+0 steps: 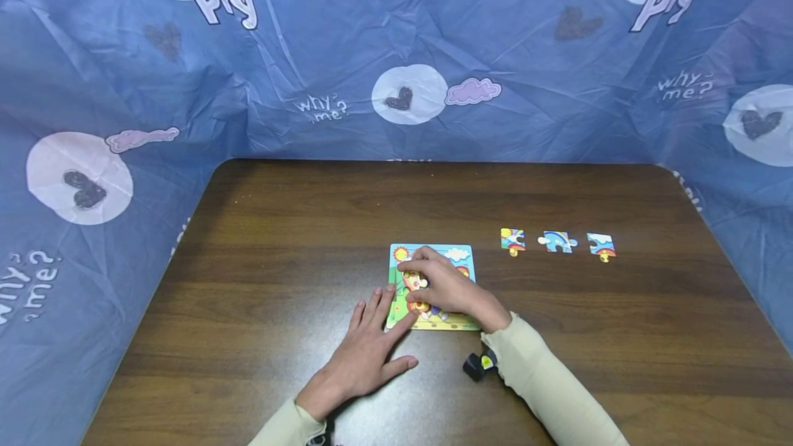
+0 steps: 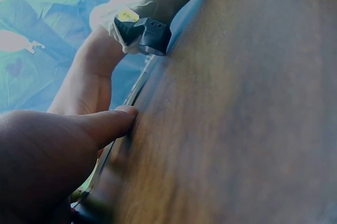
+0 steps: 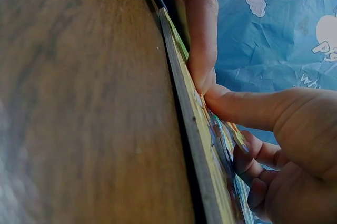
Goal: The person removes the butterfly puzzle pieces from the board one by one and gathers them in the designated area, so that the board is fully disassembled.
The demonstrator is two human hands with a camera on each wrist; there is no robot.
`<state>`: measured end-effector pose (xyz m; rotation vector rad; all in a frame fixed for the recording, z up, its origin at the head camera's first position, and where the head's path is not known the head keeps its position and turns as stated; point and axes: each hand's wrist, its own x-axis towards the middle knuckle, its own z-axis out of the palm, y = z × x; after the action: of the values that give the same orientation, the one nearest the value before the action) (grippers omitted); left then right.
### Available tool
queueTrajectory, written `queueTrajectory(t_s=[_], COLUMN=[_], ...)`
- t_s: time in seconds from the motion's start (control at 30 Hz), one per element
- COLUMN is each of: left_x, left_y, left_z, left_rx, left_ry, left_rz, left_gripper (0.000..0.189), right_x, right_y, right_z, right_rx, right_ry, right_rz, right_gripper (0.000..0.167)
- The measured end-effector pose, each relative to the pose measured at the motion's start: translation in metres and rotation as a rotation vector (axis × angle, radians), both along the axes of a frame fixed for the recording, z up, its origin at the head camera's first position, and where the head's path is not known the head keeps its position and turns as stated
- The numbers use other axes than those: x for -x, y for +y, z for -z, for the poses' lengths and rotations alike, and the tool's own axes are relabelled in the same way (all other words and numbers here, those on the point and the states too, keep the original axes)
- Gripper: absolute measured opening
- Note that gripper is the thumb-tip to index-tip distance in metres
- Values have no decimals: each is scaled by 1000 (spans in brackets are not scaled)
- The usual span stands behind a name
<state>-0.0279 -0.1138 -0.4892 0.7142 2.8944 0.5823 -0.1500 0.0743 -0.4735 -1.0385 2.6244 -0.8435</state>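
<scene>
A colourful jigsaw puzzle board lies on the table, with a sun and a cloud printed along its far edge. My right hand reaches over it, thumb and fingers pinching a puzzle piece that sits tilted just above the board's face in the right wrist view. Part of the picture is hidden under this hand. My left hand lies spread at the near left corner, its index fingertip pressing on the board close to the right thumb. In the left wrist view the left thumb sticks out over the wood.
Three loose puzzle pieces lie in a row right of the board: one with a sun, one with a rainbow, one with a cloud. A black wrist camera hangs by the right sleeve. Blue printed cloth surrounds the brown table.
</scene>
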Motion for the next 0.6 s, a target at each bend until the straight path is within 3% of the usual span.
queueTrajectory(t_s=[0.6], left_x=[0], left_y=[0], left_z=[1], left_rx=[0], left_ry=[4], left_rz=[-7], left_gripper=[67], right_x=[1], right_y=[7], right_z=[-7], right_rx=[0], right_ry=[-7], right_rz=[39], right_gripper=[45])
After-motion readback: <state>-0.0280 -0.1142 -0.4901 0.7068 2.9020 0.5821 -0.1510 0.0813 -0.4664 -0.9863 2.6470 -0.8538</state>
